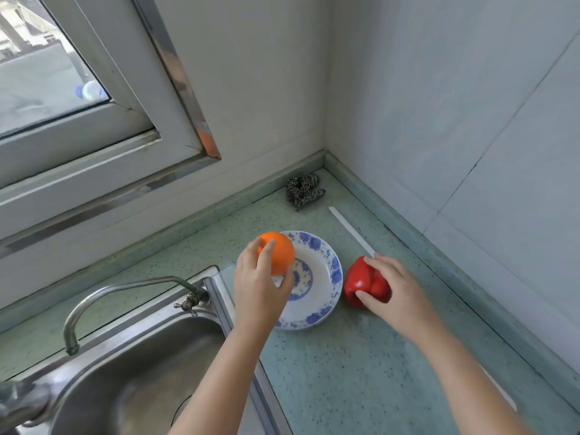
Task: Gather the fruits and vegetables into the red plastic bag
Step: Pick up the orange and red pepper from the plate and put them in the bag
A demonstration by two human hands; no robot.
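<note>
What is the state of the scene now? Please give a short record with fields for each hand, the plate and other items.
left hand: grips orange above plate
right hand: grips red bell pepper on counter
plate: blue-patterned, beside sink
other items: steel scourer, white strip
red bag: not visible

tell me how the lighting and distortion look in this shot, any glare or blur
Head view: soft daylight from the window, faint shadows under the left hand and right hand; wide-angle bending of the window frame and wall lines; mild glare on the sink and red pepper; orange sharp, bottom-left corner blurred.
</note>
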